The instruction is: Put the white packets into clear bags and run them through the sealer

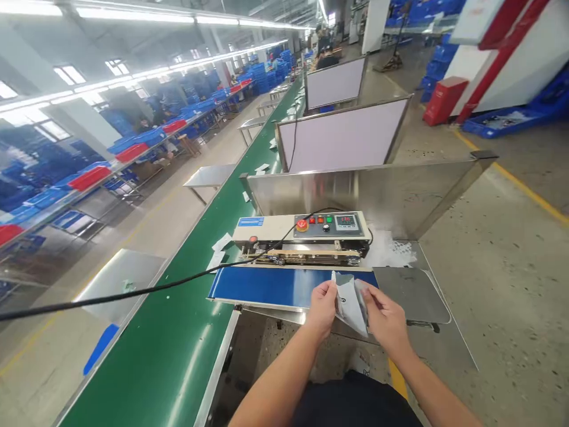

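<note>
Both my hands hold a small white plastic pouch (349,299) upright over the near edge of a blue feed belt (267,286). My left hand (320,308) pinches the pouch's left edge near its top. On the right edge, my right hand (386,319) has its fingers closed on the pouch. Just behind the blue belt stands a band sealer machine (302,237) with a red knob, coloured buttons and a digital display on its panel.
A long green conveyor (169,332) runs away on my left, with scattered white pouches on it. A black cable (133,292) crosses it to the machine. A pile of white pouches (389,249) lies right of the sealer, steel partitions (364,193) behind. Blue and red crates fill the shelves at left.
</note>
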### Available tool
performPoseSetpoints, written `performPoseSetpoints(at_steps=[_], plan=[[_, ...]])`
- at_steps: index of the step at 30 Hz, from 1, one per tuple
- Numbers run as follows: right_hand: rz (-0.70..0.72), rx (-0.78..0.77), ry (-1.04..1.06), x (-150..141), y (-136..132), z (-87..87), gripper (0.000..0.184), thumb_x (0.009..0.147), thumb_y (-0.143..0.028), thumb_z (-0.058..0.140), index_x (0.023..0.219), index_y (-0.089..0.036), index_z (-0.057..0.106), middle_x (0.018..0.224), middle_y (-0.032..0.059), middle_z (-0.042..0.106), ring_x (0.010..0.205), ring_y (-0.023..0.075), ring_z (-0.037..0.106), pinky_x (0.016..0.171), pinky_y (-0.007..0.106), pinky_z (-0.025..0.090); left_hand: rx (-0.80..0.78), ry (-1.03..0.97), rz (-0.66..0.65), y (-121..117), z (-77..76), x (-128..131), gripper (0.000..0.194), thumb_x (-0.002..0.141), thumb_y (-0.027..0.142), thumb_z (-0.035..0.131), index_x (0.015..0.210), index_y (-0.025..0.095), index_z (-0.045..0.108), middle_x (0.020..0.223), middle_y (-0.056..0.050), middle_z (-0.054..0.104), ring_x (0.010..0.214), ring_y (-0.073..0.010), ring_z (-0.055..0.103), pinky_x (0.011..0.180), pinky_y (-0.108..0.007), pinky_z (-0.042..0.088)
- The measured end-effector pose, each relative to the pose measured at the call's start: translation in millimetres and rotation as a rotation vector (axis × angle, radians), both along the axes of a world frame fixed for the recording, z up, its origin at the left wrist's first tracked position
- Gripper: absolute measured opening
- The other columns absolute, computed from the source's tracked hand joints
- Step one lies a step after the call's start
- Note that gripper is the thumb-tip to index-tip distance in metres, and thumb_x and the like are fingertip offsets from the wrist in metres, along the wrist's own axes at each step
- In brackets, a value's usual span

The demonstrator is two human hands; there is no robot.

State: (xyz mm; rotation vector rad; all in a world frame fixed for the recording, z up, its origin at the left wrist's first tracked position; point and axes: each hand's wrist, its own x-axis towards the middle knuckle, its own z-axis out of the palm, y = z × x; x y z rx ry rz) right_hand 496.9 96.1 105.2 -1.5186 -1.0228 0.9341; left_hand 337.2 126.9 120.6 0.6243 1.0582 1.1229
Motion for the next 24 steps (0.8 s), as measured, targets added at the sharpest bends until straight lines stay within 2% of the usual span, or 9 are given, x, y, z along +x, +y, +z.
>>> performPoseSetpoints(at_steps=[3, 5, 6, 9, 11, 14, 16, 20, 24], plan=[[-0.251, -0.017, 0.106, 39, 12, -5.9, 0.079, 0.087, -0.095, 0.071, 0.109, -0.019, 0.082, 0.09, 0.0115, 0.078, 0.075, 0.0282, 0.07, 0.068, 0.037, 0.059, 0.098, 0.154, 0.035, 13, -7.2, 9, 0.076, 0.078, 0.089, 0.084, 0.092, 0.014, 0.082, 0.082, -0.008, 0.077, 0.073, -0.0172, 0.062, 0.071, -0.028, 0.052], [-0.274, -0.044, 0.174, 63, 20, -6.5, 0.08, 0.082, -0.096, 0.074, 0.103, -0.02, 0.079, 0.074, 0.006, 0.068, 0.063, 0.0235, 0.06, 0.054, 0.033, 0.049, 0.148, 0.271, 0.045, 23, -13.3, 12, 0.074, 0.083, 0.088, 0.08, 0.092, 0.014, 0.081, 0.086, -0.009, 0.078, 0.079, -0.0196, 0.065, 0.075, -0.03, 0.054], [-0.216, -0.08, 0.18, 72, 23, -5.7, 0.078, 0.08, -0.094, 0.077, 0.103, -0.02, 0.079, 0.07, 0.0039, 0.064, 0.059, 0.0221, 0.056, 0.052, 0.032, 0.046, 0.159, 0.311, 0.041, 27, -17.0, 14, 0.072, 0.085, 0.086, 0.08, 0.093, 0.015, 0.081, 0.087, -0.01, 0.078, 0.08, -0.0203, 0.065, 0.076, -0.03, 0.055], [0.079, -0.224, 0.098, 82, 33, -1.7, 0.065, 0.074, -0.08, 0.089, 0.102, -0.021, 0.085, 0.071, 0.0036, 0.068, 0.057, 0.0209, 0.055, 0.053, 0.032, 0.046, 0.163, 0.343, -0.014, 39, -30.4, 27, 0.068, 0.088, 0.083, 0.078, 0.096, 0.015, 0.082, 0.088, -0.009, 0.079, 0.081, -0.0205, 0.066, 0.076, -0.03, 0.055], [0.181, -0.274, 0.054, 79, 40, -0.8, 0.059, 0.07, -0.073, 0.088, 0.097, -0.02, 0.087, 0.077, 0.005, 0.073, 0.059, 0.0215, 0.059, 0.056, 0.032, 0.049, 0.146, 0.306, -0.065, 44, -40.4, 38, 0.069, 0.087, 0.083, 0.078, 0.098, 0.015, 0.082, 0.087, -0.009, 0.079, 0.078, -0.0195, 0.065, 0.074, -0.029, 0.054], [0.085, -0.351, 0.096, 77, 51, -6.5, 0.056, 0.071, -0.071, 0.08, 0.094, -0.019, 0.086, 0.073, 0.0033, 0.072, 0.059, 0.021, 0.059, 0.054, 0.03, 0.047, 0.087, 0.228, -0.142, 49, -55.2, 54, 0.073, 0.082, 0.086, 0.08, 0.097, 0.014, 0.082, 0.081, -0.008, 0.077, 0.073, -0.0185, 0.064, 0.071, -0.029, 0.053], [-0.011, -0.411, 0.133, 83, 57, -14.0, 0.05, 0.072, -0.065, 0.078, 0.091, -0.019, 0.085, 0.069, 0.0026, 0.07, 0.058, 0.0204, 0.058, 0.052, 0.029, 0.045, 0.027, 0.234, -0.163, 54, -64.2, 63, 0.071, 0.079, 0.085, 0.083, 0.087, 0.014, 0.079, 0.072, -0.006, 0.072, 0.069, -0.0176, 0.061, 0.068, -0.028, 0.05], [-0.127, -0.478, 0.158, 106, 70, -28.8, 0.032, 0.068, -0.05, 0.08, 0.076, -0.02, 0.078, 0.065, 0.0047, 0.066, 0.057, 0.0204, 0.058, 0.049, 0.027, 0.044, -0.159, 0.301, -0.097, 68, -77.8, 84, 0.064, 0.074, 0.076, 0.09, 0.066, 0.017, 0.068, 0.054, 0.002, 0.052, 0.057, -0.013, 0.047, 0.058, -0.025, 0.039], [-0.177, -0.528, 0.226, 117, 83, -35.1, 0.027, 0.065, -0.042, 0.085, 0.076, -0.019, 0.076, 0.07, 0.009, 0.07, 0.057, 0.0229, 0.062, 0.047, 0.03, 0.049, -0.269, 0.275, -0.051, 81, -81.2, 100, 0.057, 0.07, 0.067, 0.096, 0.067, 0.017, 0.069, 0.055, 0.003, 0.051, 0.056, -0.0119, 0.045, 0.056, -0.024, 0.037]])
